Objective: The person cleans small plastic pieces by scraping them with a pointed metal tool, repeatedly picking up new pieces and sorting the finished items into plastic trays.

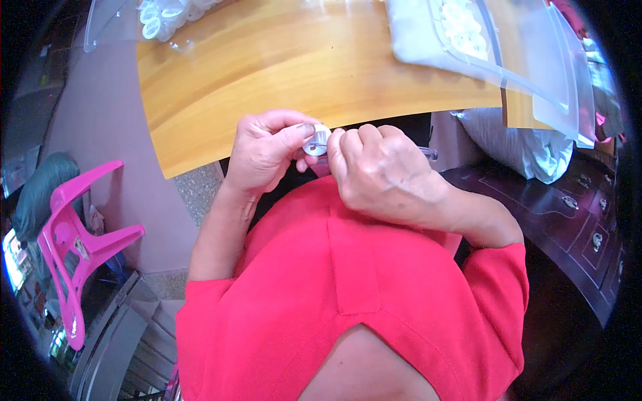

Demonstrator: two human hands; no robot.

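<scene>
In front of my chest, just off the table's near edge, my left hand (271, 150) pinches a small round white plastic piece (316, 139) between thumb and fingers. My right hand (384, 170) is closed around a slim tool, whose clear, rounded handle end (432, 154) sticks out past the little-finger side. A thin metal shaft runs from the right fingertips to the face of the white piece. A small reddish spot shows there beside the tip. The exact kind of tool is hidden by my fingers.
The wooden table (267, 73) lies ahead. Several translucent plastic pieces (164, 19) are heaped at its far left. A clear plastic box (414, 40) with white pieces (463, 30) stands far right. A white sack (515, 144) sits below it; a pink plastic chair (83, 240) is at left.
</scene>
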